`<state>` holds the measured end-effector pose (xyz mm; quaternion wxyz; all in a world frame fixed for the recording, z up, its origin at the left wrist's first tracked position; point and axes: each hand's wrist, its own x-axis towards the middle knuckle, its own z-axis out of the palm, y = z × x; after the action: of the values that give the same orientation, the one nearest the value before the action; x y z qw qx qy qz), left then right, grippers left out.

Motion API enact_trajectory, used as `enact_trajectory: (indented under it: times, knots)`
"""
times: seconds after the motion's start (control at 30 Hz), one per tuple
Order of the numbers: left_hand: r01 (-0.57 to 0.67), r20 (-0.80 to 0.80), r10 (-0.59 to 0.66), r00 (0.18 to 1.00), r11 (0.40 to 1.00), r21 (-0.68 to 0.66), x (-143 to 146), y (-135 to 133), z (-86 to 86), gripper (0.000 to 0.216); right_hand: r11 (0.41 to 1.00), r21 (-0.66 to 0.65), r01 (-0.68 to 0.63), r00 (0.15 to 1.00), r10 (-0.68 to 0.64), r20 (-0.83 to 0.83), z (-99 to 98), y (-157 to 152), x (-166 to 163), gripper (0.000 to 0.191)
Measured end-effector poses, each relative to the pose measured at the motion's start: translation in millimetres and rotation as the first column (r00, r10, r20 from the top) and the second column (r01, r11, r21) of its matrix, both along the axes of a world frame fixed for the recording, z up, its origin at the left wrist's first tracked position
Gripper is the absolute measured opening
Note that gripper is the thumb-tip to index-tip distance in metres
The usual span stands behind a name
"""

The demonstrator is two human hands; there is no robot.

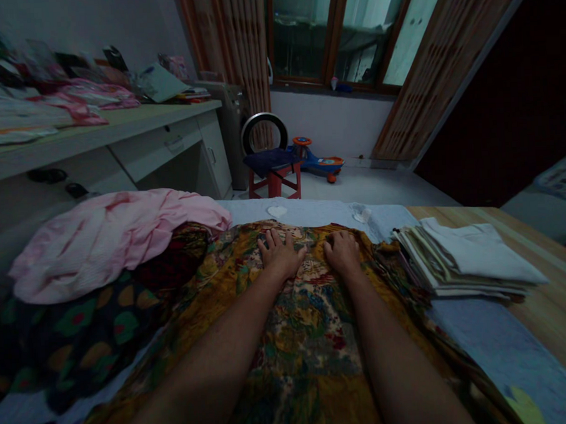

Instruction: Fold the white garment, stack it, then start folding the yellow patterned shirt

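A garment (288, 337) in mustard, green and red print lies spread out in front of me, its collar end away from me. My left hand (282, 256) rests flat on its upper part, fingers spread. To the right, near the neckline, my right hand (343, 253) has its fingers curled down onto the same cloth, their tips hidden. Both forearms stretch over the garment and cover parts of it. Beneath it, a light blue cover (311, 209) with pale heart shapes shows at the edges.
Pink cloth (119, 238) and dark spotted fabric (91, 333) are heaped at left. Folded clothes (477, 256) are stacked at right on the wooden surface (545, 307). Beyond stand a red stool (275, 181), a blue ride-on toy (316, 163) and a cluttered desk (166, 120).
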<state>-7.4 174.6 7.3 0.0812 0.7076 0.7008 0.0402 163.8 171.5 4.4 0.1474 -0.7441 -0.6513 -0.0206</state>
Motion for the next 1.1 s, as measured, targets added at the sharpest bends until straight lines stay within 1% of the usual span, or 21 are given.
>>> enact_trajectory:
  times: [0.13, 0.3, 0.47, 0.67, 0.83, 1.0, 1.1]
  knots:
    - [-0.001, 0.000, 0.001, 1.000, 1.000, 0.008, -0.3, 0.2, -1.1, 0.082, 0.998, 0.051, -0.039, 0.999, 0.040, -0.015, 3.9, -0.8, -2.6, 0.028]
    - [-0.003, -0.005, 0.004, 1.000, 0.999, 0.032, -0.3, 0.6, -3.4, 0.082, 0.993, -0.014, -0.116, 0.993, 0.116, -0.001, 4.4, -2.8, -6.3, 0.023]
    - [-0.006, -0.005, 0.006, 1.000, 0.999, 0.033, -0.4, 0.2, -3.5, 0.082, 0.996, -0.016, -0.086, 0.996, 0.086, -0.002, 0.0, -1.2, -4.3, 0.026]
    - [-0.003, 0.004, 0.002, 1.000, 0.999, 0.046, -1.2, -0.9, -3.3, 0.081, 1.000, -0.022, -0.020, 1.000, 0.020, -0.007, -5.3, 5.7, 7.2, 0.037]
    - [0.004, 0.005, -0.004, 1.000, 0.999, 0.046, -2.0, -0.3, -5.0, 0.081, 0.997, -0.051, -0.051, 0.998, 0.049, -0.032, -8.6, 9.5, 18.6, 0.044]
    - [-0.002, -0.003, 0.002, 1.000, 0.999, 0.049, -2.1, 0.3, -5.7, 0.082, 0.993, -0.091, -0.072, 0.997, 0.070, -0.020, -13.3, 12.8, 27.0, 0.051]
    - [0.002, 0.000, -0.002, 1.000, 0.999, 0.050, -2.1, 0.0, -4.8, 0.082, 0.994, -0.081, -0.069, 0.997, 0.067, -0.030, -12.3, 12.7, 27.6, 0.052]
